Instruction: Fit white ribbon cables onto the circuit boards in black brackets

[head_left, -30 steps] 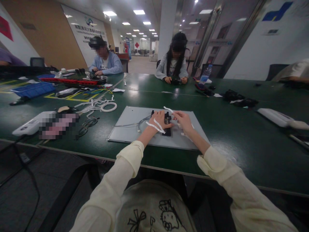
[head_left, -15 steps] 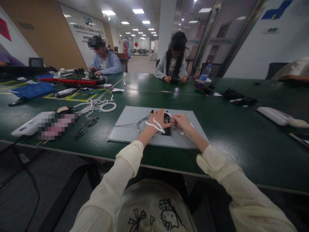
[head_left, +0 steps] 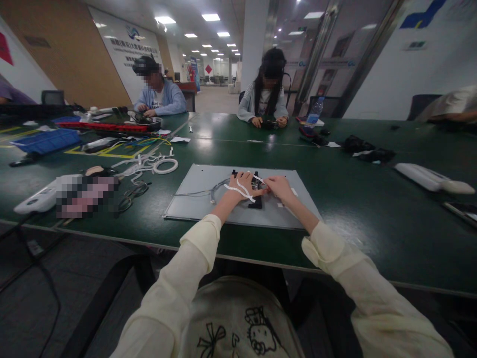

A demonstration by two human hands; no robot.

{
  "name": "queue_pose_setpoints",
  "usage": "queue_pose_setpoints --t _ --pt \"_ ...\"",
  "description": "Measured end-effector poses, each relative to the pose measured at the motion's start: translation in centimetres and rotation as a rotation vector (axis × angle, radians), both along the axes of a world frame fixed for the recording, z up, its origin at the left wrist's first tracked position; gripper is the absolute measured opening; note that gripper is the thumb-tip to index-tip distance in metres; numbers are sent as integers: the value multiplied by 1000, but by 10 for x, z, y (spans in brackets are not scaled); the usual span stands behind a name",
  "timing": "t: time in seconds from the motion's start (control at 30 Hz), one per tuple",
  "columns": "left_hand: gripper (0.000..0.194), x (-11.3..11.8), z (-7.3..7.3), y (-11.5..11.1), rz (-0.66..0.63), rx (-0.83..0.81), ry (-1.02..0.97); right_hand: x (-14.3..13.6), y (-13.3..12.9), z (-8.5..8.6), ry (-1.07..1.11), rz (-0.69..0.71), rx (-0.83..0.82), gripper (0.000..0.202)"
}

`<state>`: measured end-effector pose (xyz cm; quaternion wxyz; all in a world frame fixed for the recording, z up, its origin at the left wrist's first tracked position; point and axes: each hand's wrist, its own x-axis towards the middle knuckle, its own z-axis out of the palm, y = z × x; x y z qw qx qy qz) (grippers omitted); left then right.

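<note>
A flat grey panel (head_left: 194, 205) lies on the table in front of me. On its middle sits a dark circuit board with a black part (head_left: 256, 203), largely covered by my left hand (head_left: 237, 187). That hand rests over it with the fingers stretched out. White tape pieces (head_left: 230, 188) cling to the back of the hand. My right hand (head_left: 279, 188) pinches the end of a white tape strip (head_left: 255, 176), which stretches toward the left fingers above the board. Grey cables (head_left: 216, 187) run left across the panel from under the left hand.
A tape roll (head_left: 166, 165), loose white strips, eyeglasses (head_left: 124, 203) and a white device (head_left: 44, 195) lie on the left. A blue tray (head_left: 46, 141) stands farther back. Two people sit opposite, near a bottle (head_left: 315, 112). Another white device (head_left: 419, 177) lies right.
The white strip at my right fingers has gone from curved to straighter. Both hands stay almost in place over the panel. The whole view has shifted slightly.
</note>
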<state>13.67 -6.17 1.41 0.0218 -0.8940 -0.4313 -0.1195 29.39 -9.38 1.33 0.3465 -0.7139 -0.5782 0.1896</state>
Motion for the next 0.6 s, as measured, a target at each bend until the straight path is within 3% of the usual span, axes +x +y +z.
queue_pose_setpoints --t 0.4,0.6 --pt "69 6 21 1 3 -143 106 -5 1 1 -371 36 25 26" --pt "68 5 16 3 -18 -120 54 -11 -2 6 -560 42 -36 34"
